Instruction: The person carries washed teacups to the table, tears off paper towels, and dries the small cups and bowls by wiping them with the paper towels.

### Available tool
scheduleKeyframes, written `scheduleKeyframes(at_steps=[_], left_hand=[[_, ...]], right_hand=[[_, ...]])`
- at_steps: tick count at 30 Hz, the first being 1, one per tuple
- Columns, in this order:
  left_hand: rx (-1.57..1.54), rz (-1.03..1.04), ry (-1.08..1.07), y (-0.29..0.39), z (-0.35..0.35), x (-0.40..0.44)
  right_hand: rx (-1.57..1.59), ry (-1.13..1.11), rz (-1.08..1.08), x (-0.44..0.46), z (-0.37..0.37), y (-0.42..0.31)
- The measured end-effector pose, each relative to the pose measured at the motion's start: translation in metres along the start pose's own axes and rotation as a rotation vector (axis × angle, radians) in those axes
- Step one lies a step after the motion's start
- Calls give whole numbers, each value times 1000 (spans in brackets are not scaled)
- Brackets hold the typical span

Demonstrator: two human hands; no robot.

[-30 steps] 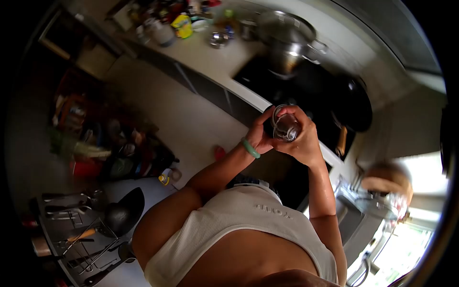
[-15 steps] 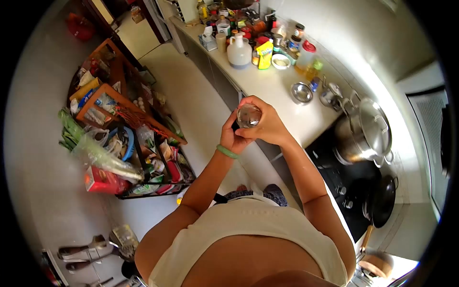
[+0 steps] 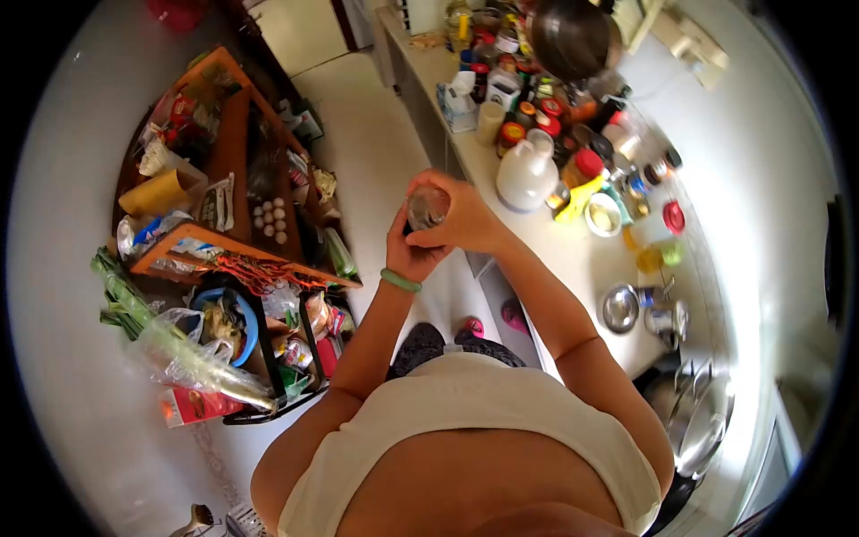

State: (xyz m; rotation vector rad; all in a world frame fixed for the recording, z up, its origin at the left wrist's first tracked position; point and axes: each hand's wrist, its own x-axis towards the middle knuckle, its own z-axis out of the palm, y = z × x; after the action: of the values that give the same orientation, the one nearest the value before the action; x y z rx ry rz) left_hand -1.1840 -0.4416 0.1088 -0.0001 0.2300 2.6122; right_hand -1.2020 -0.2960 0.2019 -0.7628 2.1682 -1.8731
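A clear glass vessel [image 3: 429, 207] is held between both hands in front of the body. From the left side, my left hand [image 3: 413, 253] cups it, with a green bangle [image 3: 400, 280] on that wrist. My right hand [image 3: 470, 217] wraps round its right side, fingers over the far rim and thumb across the near side. What the vessel contains is too small to tell. To the right of the hands, a white jug [image 3: 527, 175] stands on the counter.
Bottles, jars and a small bowl [image 3: 603, 215] crowd the counter [image 3: 573, 259] at the right. A metal bowl [image 3: 620, 308] and steel pots [image 3: 698, 416] are nearer. At the left, a wooden rack [image 3: 234, 161] holds eggs, bags and leeks [image 3: 134, 309].
The view has swung from the stove towards the rack and the bottle end of the counter. Both hands have kept their hold on the glass vessel and appear further left in view.
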Motion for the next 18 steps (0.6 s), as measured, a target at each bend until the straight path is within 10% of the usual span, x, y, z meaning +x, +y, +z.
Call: scheduleKeyframes(at_steps=[18], left_hand=[[33,262,263,443,-38,307]], right_hand=[[229,-114,-44,561,-17,117]])
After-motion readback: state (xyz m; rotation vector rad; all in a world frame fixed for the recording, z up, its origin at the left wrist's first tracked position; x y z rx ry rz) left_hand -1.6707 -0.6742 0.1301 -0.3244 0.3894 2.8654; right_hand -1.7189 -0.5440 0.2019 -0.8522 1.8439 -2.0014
